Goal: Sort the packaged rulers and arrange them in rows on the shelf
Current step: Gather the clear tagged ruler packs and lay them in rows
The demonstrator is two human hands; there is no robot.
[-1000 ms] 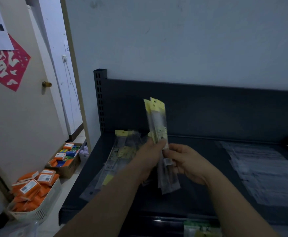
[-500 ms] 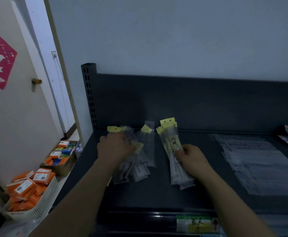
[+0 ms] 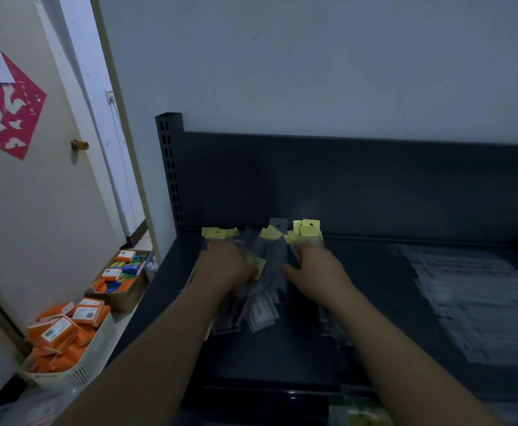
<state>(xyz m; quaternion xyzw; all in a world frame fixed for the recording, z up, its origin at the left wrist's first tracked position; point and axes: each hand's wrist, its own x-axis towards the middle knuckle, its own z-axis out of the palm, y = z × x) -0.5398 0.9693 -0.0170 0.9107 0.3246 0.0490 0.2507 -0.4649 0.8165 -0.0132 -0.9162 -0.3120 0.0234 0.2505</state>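
On the shelf (image 3: 359, 302), at its 10 o'clock corner, the left hand (image 3: 225, 265) and right hand (image 3: 316, 272) cover the packaged rulers (image 3: 262, 315); finger spread cannot be told. Square the yellow headers (image 3: 308, 230) toward 12 o'clock, keeping piles apart.

Small shop or stockroom: dark metal retail shelf (image 3: 374, 302) with perforated upright (image 3: 168, 167); packaged rulers (image 3: 264, 312) with yellow hang tabs; floor basket (image 3: 76, 373) of orange boxed goods (image 3: 61, 333); cardboard box (image 3: 125, 299) of mixed packets.

Clear, yellow-tabbed ruler packs (image 3: 262, 315) lie in two loose piles on the dark shelf (image 3: 374, 272).
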